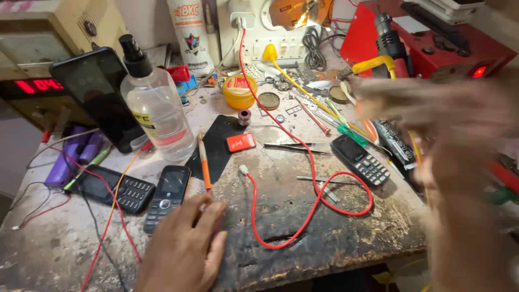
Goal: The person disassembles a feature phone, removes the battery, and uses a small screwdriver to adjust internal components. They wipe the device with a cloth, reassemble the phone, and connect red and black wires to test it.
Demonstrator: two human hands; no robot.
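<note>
My left hand [184,251] lies flat on the worn bench [324,238] at the bottom centre. Its fingertips are at the lower end of an orange-handled tool [204,162]; whether they grip it is unclear. A black keypad phone [165,197] lies just left of this hand. My right hand [448,119] is a motion blur at the right, above the bench, and what it holds is hidden by the blur. Below and left of it lies another keypad phone [361,160]. A red cable [311,162] loops across the middle of the bench.
A clear spray bottle [157,108] and a propped smartphone [100,92] stand at the back left. A third keypad phone [116,189], purple cells [70,157], tweezers [297,146], a yellow tin [239,91] and a red box-shaped unit [432,43] crowd the bench.
</note>
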